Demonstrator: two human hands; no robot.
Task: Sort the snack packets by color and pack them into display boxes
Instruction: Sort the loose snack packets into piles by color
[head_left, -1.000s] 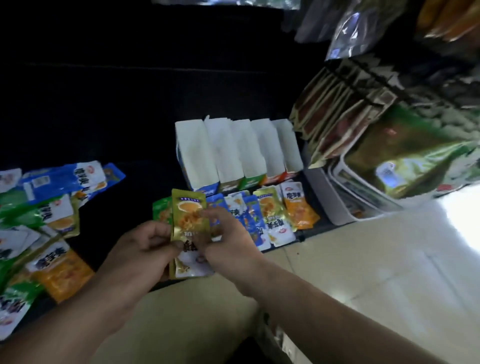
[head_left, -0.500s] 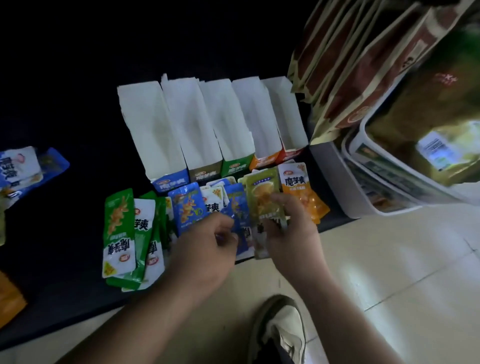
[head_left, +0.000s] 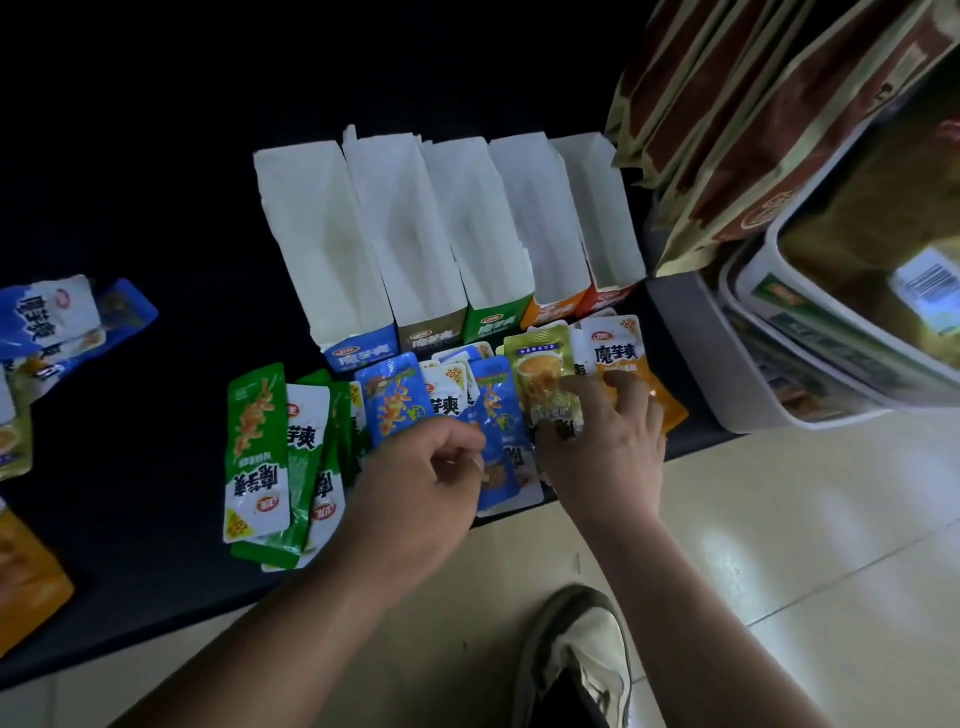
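I see five display boxes (head_left: 452, 244) standing in a row on the dark surface (head_left: 156, 208), toward twelve o'clock from my hands; their white insides are open, and their front lips run blue, olive, green, orange and red from nine o'clock to three o'clock. In front of them the snack packets lie in sorted heaps: green packets (head_left: 275, 457) at nine o'clock of my left hand, blue packets (head_left: 400, 400) just above it, and an orange packet (head_left: 623, 374) at the three o'clock end, partly under my right fingers.

My right hand (head_left: 602, 436) is spread, fingertips pressing down on an olive-yellow packet (head_left: 540, 379) that lies over the blue heap; I cannot tell whether it is pinched or only held flat. My left hand (head_left: 421, 488) is curled loosely, thumb and forefinger close together over the lower edge of the blue packets; whether they grip one I cannot tell.

More blue packets (head_left: 57, 322) lie well apart at nine o'clock near the frame edge, with another orange packet (head_left: 26, 577) at eight o'clock. At two o'clock stand large brown bags (head_left: 753, 119) above a white tray (head_left: 737, 374). A shoe (head_left: 587, 649) rests on the tiled floor (head_left: 805, 545) at six o'clock.
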